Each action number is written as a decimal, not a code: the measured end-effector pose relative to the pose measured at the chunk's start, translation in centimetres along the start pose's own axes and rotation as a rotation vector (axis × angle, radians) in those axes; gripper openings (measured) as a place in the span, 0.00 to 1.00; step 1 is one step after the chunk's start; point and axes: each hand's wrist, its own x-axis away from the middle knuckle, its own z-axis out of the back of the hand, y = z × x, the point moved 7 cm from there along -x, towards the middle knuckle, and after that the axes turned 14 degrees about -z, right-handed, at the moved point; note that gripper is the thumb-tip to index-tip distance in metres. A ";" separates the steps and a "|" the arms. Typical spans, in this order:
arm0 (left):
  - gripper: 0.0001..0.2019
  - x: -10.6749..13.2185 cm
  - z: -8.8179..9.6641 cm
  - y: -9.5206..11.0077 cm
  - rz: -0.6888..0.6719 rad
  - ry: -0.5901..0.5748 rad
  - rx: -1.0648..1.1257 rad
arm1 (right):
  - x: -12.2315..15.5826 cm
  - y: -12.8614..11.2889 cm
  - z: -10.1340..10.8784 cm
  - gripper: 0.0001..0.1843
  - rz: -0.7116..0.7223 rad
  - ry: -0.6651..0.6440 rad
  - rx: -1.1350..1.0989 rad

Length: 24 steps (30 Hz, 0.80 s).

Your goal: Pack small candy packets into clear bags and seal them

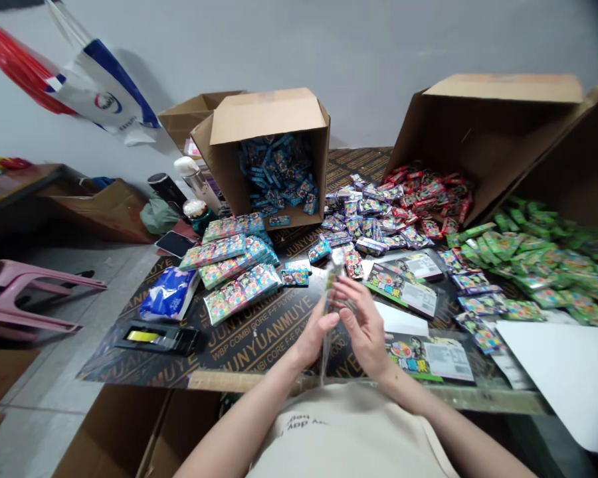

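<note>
Near the table's front edge, my left hand (309,338) is closed on a clear plastic bag (325,355) held upright, with something colourful inside that is too blurred to make out. My right hand (365,326) lies against the bag's right side, fingers apart and slightly bent. Just beyond the hands are small blue candy packets (296,275) and a red packet (353,263). Printed flat sleeves (403,287) lie to the right, with another sleeve (428,357) close to my right forearm. Filled multicoloured packs (242,292) are stacked to the left.
Cardboard boxes hold blue packets (279,169), red packets (433,192) and green packets (528,255). Purple packets (363,212) are heaped between them. A tape dispenser (157,337), a blue tissue pack (169,293), a phone (175,244) and bottles (197,179) occupy the left side.
</note>
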 end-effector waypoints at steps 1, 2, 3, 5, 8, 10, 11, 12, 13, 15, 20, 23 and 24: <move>0.23 0.2 -0.2 0.0 0.041 -0.060 0.024 | -0.5 0.0 1.0 0.19 0.010 0.052 0.026; 0.24 0.5 -0.4 0.0 0.085 -0.119 0.049 | -1.0 0.0 1.9 0.20 0.015 0.096 0.054; 0.25 0.7 -0.5 0.0 0.129 -0.160 0.078 | -1.5 0.1 2.6 0.20 0.015 0.115 0.084; 0.27 1.0 -0.5 -0.2 0.203 -0.167 0.131 | -2.5 0.1 3.3 0.17 0.013 0.079 0.147; 0.30 1.1 0.0 -0.4 0.266 -0.104 0.170 | -3.7 -0.1 2.9 0.12 0.026 -0.137 0.227; 0.33 1.0 0.0 0.0 0.258 -0.112 0.181 | -3.8 -0.2 2.1 0.14 0.062 -0.351 0.282; 0.35 0.9 0.1 0.3 0.244 -0.119 0.188 | -3.7 -0.3 1.7 0.15 0.084 -0.457 0.323; 0.35 0.8 0.1 0.6 0.228 -0.122 0.190 | -3.4 -0.3 1.3 0.15 0.105 -0.546 0.374; 0.35 0.8 0.2 0.9 0.216 -0.120 0.183 | -3.2 -0.2 1.1 0.16 0.120 -0.616 0.427; 0.33 0.9 0.4 1.2 0.218 -0.120 0.149 | -2.8 -0.1 0.9 0.22 0.120 -0.698 0.506; 0.18 1.0 1.4 0.9 0.281 -0.062 0.050 | -3.2 0.5 0.8 0.37 0.015 -0.657 0.359; 0.15 1.1 2.9 0.6 0.311 0.076 0.053 | -4.4 1.9 2.1 0.41 -0.088 -0.312 0.108; 0.15 1.1 3.3 0.4 0.324 0.114 0.060 | -4.5 2.8 2.3 0.42 -0.146 -0.224 0.025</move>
